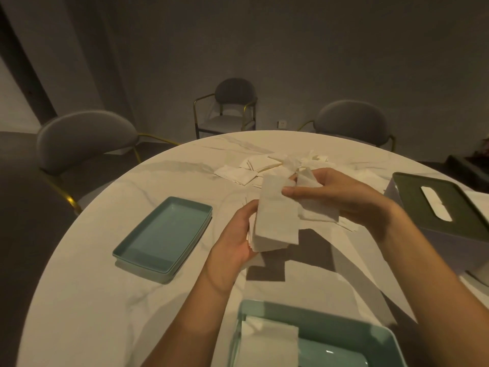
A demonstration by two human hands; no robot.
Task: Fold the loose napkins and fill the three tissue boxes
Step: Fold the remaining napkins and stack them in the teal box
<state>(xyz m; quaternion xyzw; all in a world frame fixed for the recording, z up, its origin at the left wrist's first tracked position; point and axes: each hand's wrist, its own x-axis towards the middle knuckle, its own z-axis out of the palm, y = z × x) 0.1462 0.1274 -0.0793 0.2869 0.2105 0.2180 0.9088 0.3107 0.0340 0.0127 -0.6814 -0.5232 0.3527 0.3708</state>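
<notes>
- You can read no writing or brand on anything here.
- Your left hand [238, 231] grips a stack of folded napkins [275, 221] from beneath, above the marble table [105, 300].
- Your right hand [336, 194] pinches the stack's top sheet and clutches a loose napkin [307, 178].
- More loose napkins lie in a pile [264, 165] further back on the table.
- The open teal box [330, 337] nearest you holds folded napkins at its left end.
- Two nested teal lids [164, 235] sit at your left.
- The white tissue box [444, 221] at your right wears a dark slotted lid; its contents are hidden.
</notes>
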